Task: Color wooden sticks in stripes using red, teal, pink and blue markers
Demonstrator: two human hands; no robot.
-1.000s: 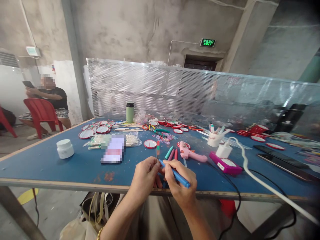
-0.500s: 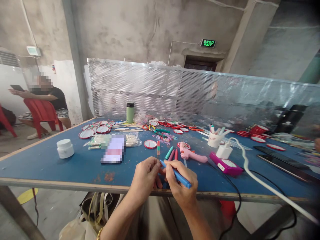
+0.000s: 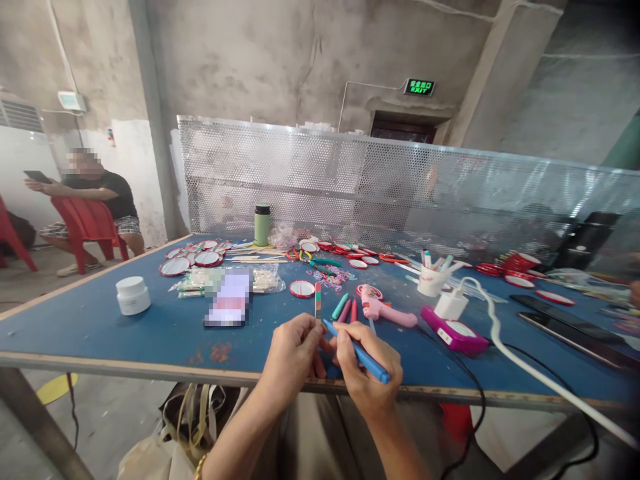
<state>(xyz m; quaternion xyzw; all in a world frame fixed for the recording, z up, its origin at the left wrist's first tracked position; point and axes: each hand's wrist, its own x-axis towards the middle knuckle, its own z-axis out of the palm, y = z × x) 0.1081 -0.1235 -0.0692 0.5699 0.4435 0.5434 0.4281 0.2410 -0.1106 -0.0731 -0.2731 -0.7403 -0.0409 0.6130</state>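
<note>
My left hand (image 3: 293,352) is closed on a thin wooden stick (image 3: 317,298) held upright, its top coloured red and green. My right hand (image 3: 367,373) grips a blue marker (image 3: 359,352) like a pen, its tip touching the stick near my left fingers. Both hands hover over the front edge of the blue table (image 3: 100,330). Just beyond them lie teal and pink markers (image 3: 344,307) and a pink glue gun (image 3: 383,307).
On the table: a white jar (image 3: 133,295), a phone (image 3: 227,298), bagged sticks (image 3: 265,280), several red-rimmed round mirrors (image 3: 196,257), a green flask (image 3: 261,225), a cup of pens (image 3: 430,278), a magenta box with a white charger and cable (image 3: 455,330). A person sits on a red chair (image 3: 83,223) far left.
My hands stay nearly in place; the marker tip shifts slightly along the stick. The view has drifted a little, and the seated person has moved the phone outward.
</note>
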